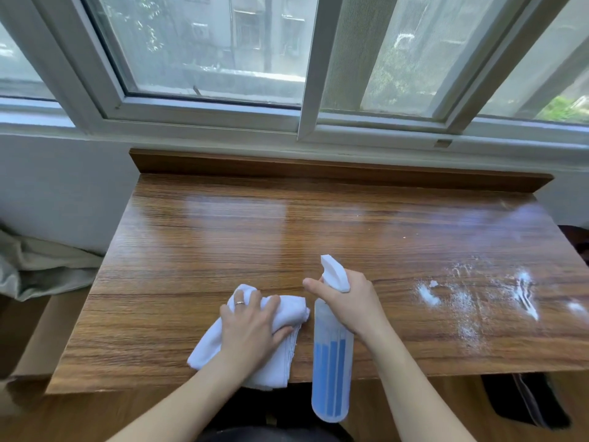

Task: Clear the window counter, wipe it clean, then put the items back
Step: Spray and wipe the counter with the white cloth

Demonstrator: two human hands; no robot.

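1. The right hand (347, 301) grips the spray bottle (331, 355) by its neck, forefinger stretched past the white trigger head, nozzle aimed toward the upper part of the frame. Better to turn it toward the white powdery smear (478, 301) at the right edge of the counter (255, 224) before squeezing.
2. The left hand (255, 323) lies with fingers spread, pressing the white cloth (280, 317) at the lower centre, near the front edge.
3. Spray lightly, then wipe the cloth rightward in overlapping strokes so the residue gathers instead of spreading.
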